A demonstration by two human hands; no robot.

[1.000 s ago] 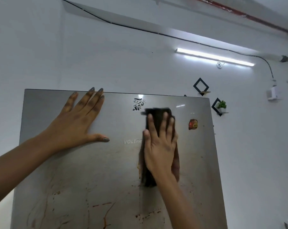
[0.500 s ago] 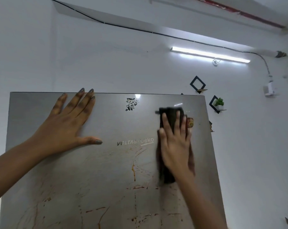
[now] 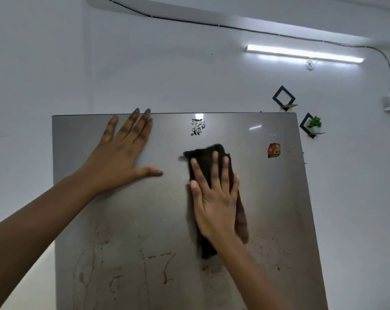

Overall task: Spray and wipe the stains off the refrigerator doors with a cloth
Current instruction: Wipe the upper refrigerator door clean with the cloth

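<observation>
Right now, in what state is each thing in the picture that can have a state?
refrigerator door, brown stains on its lower part, upper part looks cleaner.
dark cloth, pressed flat against the door under the right hand.
right hand, fingers straight, pressing the cloth.
left hand, flat on the door near its top edge.
tube light, on.

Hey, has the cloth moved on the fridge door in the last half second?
Yes. The cloth slid left: it was right beside the red sticker, and now bare door shows between them.
</observation>
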